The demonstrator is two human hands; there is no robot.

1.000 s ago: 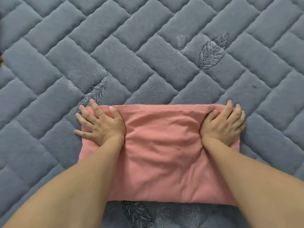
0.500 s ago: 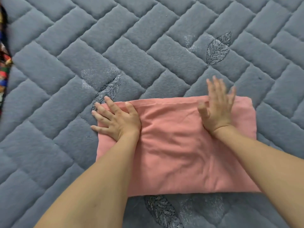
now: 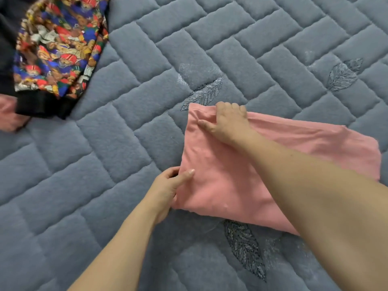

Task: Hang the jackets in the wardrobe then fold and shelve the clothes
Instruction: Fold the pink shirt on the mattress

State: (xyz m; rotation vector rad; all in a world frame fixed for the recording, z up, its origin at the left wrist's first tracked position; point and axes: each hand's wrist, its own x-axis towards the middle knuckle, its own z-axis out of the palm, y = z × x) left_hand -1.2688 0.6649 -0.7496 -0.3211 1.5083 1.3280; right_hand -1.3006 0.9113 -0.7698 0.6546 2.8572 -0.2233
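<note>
1. A quilted grey-blue bedspread [image 3: 130, 148] with stitched leaf motifs fills the view; everything lies on it.
2. The pink garment [image 3: 226, 185], already folded into a long flat band, lies at the centre-right of the view. Take it as your landmark.
3. Beyond its far left corner, well apart, lies a bright printed jacket [image 3: 60, 49] with black trim. Another bit of pink cloth [image 3: 8, 114] peeks in at the left edge beside that jacket.
4. Your left hand [image 3: 168, 190] grips the garment's near left corner: thumb on top, fingers tucked out of sight underneath.
5. Your right hand [image 3: 226, 122] reaches across your body to the far left corner, with fingers curled over the far edge and thumb stretched flat on the cloth, so it holds that corner too.
6. Both forearms angle leftward, the right one crossing over the garment's middle and hiding part of it.
7. The step in hand looks like the next crosswise fold, carrying the left end over towards the right end.
8. To do it well, lift both corners together and keep the short edge taut between them so the layers don't slide apart.
9. Lay that edge square on the right end, then smooth outward from the crease with flat palms.
10. Watch the wrinkles near your right thumb; pull them out before pressing down.
</note>
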